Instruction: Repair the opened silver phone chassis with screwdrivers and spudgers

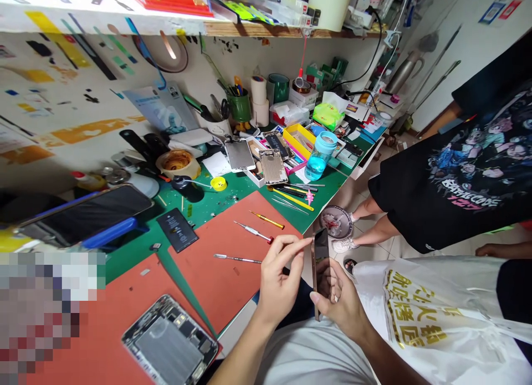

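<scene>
Okay, my right hand is closed around the phone, holding it upright just beyond the orange mat; my half-closed left hand touches its top edge.

This is a phone repair shop: a cluttered bench with a green mat and orange pads holds screwdrivers, tape rolls, a loose battery, a phone screen, a bare phone housing and an opened phone.
</scene>
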The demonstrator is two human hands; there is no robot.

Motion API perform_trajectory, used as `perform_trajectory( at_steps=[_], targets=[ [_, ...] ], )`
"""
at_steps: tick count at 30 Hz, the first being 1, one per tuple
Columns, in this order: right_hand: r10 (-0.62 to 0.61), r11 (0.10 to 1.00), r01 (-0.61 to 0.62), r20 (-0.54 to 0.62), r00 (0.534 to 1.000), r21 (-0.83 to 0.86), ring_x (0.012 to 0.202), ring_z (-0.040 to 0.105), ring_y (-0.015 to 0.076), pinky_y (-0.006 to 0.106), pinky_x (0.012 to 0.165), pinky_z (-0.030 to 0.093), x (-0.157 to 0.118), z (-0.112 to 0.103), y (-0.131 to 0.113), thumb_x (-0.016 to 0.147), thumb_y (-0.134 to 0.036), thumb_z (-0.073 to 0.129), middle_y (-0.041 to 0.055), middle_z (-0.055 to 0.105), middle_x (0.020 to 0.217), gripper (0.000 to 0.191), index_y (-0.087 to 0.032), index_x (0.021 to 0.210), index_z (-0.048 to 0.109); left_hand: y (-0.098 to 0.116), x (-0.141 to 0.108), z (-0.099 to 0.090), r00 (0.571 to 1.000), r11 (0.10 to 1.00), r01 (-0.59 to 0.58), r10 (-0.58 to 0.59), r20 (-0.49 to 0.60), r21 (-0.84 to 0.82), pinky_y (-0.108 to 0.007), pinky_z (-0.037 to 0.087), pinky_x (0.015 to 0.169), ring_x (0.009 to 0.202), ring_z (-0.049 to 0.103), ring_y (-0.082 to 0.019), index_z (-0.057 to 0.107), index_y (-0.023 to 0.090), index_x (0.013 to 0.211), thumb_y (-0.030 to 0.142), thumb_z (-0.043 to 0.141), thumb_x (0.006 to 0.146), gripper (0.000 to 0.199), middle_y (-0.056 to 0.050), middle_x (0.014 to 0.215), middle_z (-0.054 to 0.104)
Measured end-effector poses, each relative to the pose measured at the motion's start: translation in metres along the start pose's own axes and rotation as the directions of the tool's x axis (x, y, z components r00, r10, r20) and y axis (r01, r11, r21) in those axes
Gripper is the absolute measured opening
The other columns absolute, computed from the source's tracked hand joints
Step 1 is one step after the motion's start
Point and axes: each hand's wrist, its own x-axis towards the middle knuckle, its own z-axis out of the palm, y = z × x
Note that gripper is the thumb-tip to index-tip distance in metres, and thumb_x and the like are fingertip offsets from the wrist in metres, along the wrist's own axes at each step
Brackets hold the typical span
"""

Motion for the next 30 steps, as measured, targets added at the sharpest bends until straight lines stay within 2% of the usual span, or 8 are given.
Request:
perform_trajectory(
  at_steps=[1, 5, 8, 11, 13, 16, 24, 30],
  targets=[
    [0.002, 1.000, -0.002, 0.013, 1.000, 0.006, 0.093, 0.071, 0.0204, 0.032, 0.087, 0.061, 0.000, -0.001, -0.001, 0.078, -0.035, 0.081, 0.0035, 0.071, 0.104, 0.041, -0.026, 0.113, 0.061, 0.000, -0.002, -0.002, 1.000, 1.000, 0.010, -0.010, -0.009, 0.009, -0.033, 0.053, 0.087, 0.098, 0.067, -0.023, 0.086, 0.027, 0.112, 0.043, 0.069, 0.104, 0.024, -0.007, 0.105, 0.071],
    [0.026, 0.999, -0.030, 0.068, 0.997, 0.045, 0.091, 0.069, 0.0187, 0.029, 0.083, 0.058, 0.001, -0.004, -0.007, 0.082, -0.036, 0.081, 0.0022, 0.071, 0.102, 0.039, -0.026, 0.114, 0.061, -0.013, -0.018, -0.005, 0.977, 0.975, 0.178, -0.191, -0.090, -0.136, -0.032, 0.055, 0.087, 0.094, 0.069, -0.022, 0.082, 0.023, 0.105, 0.051, 0.072, 0.101, 0.030, -0.007, 0.100, 0.074],
    [0.048, 0.996, -0.055, 0.099, 0.994, 0.064, 0.088, 0.067, 0.0175, 0.027, 0.078, 0.055, 0.001, -0.006, -0.011, 0.081, -0.041, 0.083, 0.0015, 0.069, 0.099, 0.042, -0.025, 0.113, 0.061, -0.025, -0.031, -0.001, 0.953, 0.929, 0.300, -0.304, 0.019, -0.216, -0.039, 0.058, 0.096, 0.109, 0.074, -0.029, 0.078, 0.021, 0.124, 0.055, 0.074, 0.099, 0.042, -0.012, 0.117, 0.078],
    [0.078, 0.992, -0.091, 0.142, 0.987, 0.089, 0.080, 0.061, 0.0157, 0.026, 0.071, 0.050, 0.002, -0.009, -0.011, 0.081, -0.050, 0.084, -0.0002, 0.065, 0.093, 0.046, -0.024, 0.112, 0.061, -0.032, -0.035, 0.003, 0.906, 0.829, 0.423, -0.378, 0.192, -0.366, -0.048, 0.051, 0.114, 0.134, 0.066, -0.033, 0.064, 0.025, 0.149, 0.056, 0.074, 0.099, 0.060, -0.017, 0.148, 0.068],
    [0.088, 0.988, -0.108, 0.174, 0.981, 0.108, 0.080, 0.060, 0.0154, 0.026, 0.071, 0.048, 0.002, -0.010, -0.010, 0.082, -0.053, 0.084, -0.0006, 0.064, 0.093, 0.047, -0.024, 0.112, 0.062, -0.033, -0.032, 0.004, 0.887, 0.788, 0.456, -0.361, 0.289, -0.414, -0.051, 0.045, 0.122, 0.141, 0.062, -0.033, 0.052, 0.028, 0.161, 0.054, 0.077, 0.098, 0.072, -0.017, 0.154, 0.063],
    [0.089, 0.985, -0.117, 0.200, 0.976, 0.131, 0.082, 0.059, 0.0154, 0.026, 0.073, 0.047, 0.002, -0.011, -0.008, 0.081, -0.055, 0.085, -0.0007, 0.064, 0.094, 0.049, -0.024, 0.113, 0.064, -0.035, -0.025, 0.004, 0.872, 0.772, 0.469, -0.326, 0.366, -0.429, -0.051, 0.044, 0.124, 0.142, 0.062, -0.032, 0.042, 0.031, 0.166, 0.048, 0.083, 0.094, 0.085, -0.016, 0.154, 0.064],
    [0.069, 0.988, -0.097, 0.215, 0.974, 0.123, 0.092, 0.064, 0.0176, 0.028, 0.080, 0.052, 0.001, -0.012, -0.012, 0.082, -0.054, 0.087, 0.0014, 0.067, 0.103, 0.049, -0.025, 0.114, 0.064, -0.034, -0.019, 0.006, 0.885, 0.791, 0.433, -0.280, 0.373, -0.433, -0.051, 0.046, 0.123, 0.137, 0.065, -0.031, 0.042, 0.034, 0.167, 0.038, 0.087, 0.092, 0.087, -0.014, 0.149, 0.067],
    [0.073, 0.994, -0.088, 0.196, 0.978, 0.069, 0.100, 0.067, 0.0207, 0.033, 0.089, 0.055, -0.002, -0.011, -0.018, 0.089, -0.051, 0.081, 0.0035, 0.069, 0.109, 0.046, -0.025, 0.120, 0.060, -0.027, -0.018, 0.005, 0.867, 0.768, 0.453, -0.261, 0.425, -0.453, -0.049, 0.042, 0.127, 0.149, 0.055, -0.032, 0.043, 0.036, 0.166, 0.034, 0.085, 0.095, 0.082, -0.012, 0.159, 0.060]
  ],
)
